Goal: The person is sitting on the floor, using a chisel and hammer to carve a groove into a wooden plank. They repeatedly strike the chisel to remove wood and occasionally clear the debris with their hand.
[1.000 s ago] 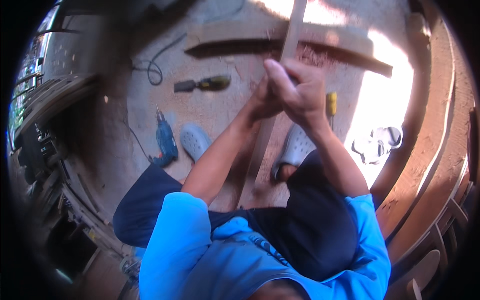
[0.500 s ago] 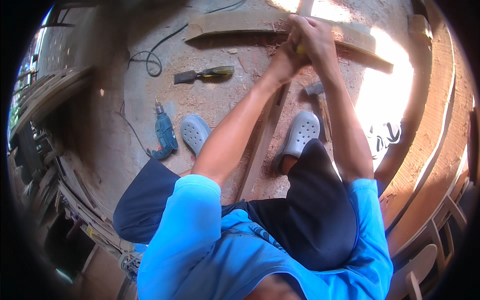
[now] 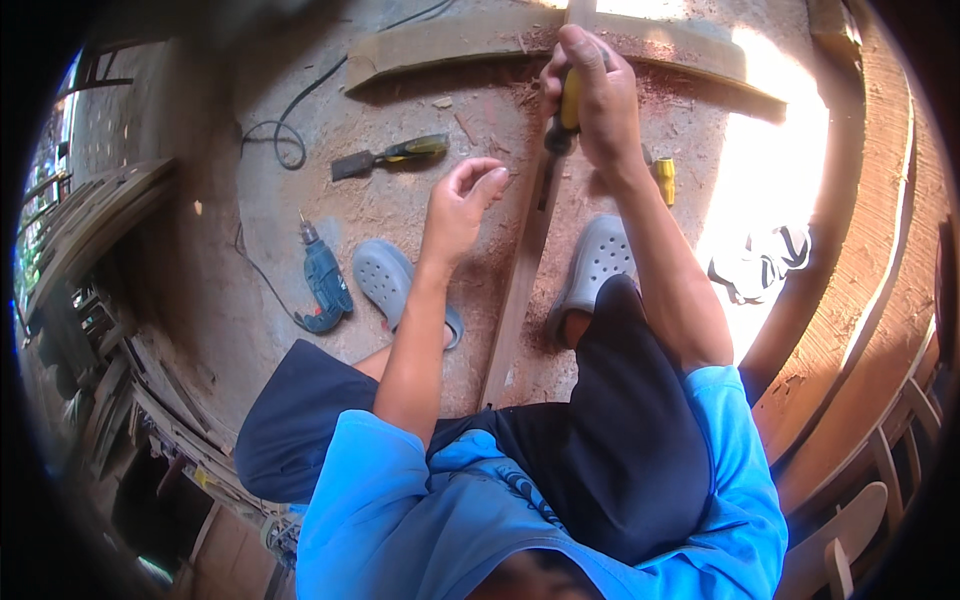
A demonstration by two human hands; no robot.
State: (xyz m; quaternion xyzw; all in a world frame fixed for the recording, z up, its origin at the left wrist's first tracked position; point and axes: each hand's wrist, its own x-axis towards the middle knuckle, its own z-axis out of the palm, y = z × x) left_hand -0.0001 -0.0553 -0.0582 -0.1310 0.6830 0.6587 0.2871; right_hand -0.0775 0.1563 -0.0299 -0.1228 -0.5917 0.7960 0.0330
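Observation:
My right hand (image 3: pixel 600 100) is wrapped round the yellow-and-black handle of a chisel (image 3: pixel 568 105), held upright over a long wooden bar (image 3: pixel 515 290). A narrow dark slot is cut in the bar just below the tool; I cannot tell whether the blade tip is in it. The bar runs from between my legs and rests across a thick wooden beam (image 3: pixel 430 50). To the left of the bar, my left hand (image 3: pixel 462 210) hovers with its fingers loosely curled, a gap at the thumb and nothing in it. A second, wider chisel (image 3: pixel 390 157) lies on the floor beyond it.
A blue corded drill (image 3: pixel 325 280) lies at the left, its cable looping behind. A yellow handle (image 3: pixel 664 180) shows beside my right forearm. Black-and-white crumpled material (image 3: pixel 760 262) lies at the right, near large planks (image 3: pixel 850 270). Wood pieces (image 3: pixel 105 230) are stacked far left.
My left hand has come away from the right hand and moved down and left. The right hand stays on the chisel. My right forearm now covers the hammer seen earlier.

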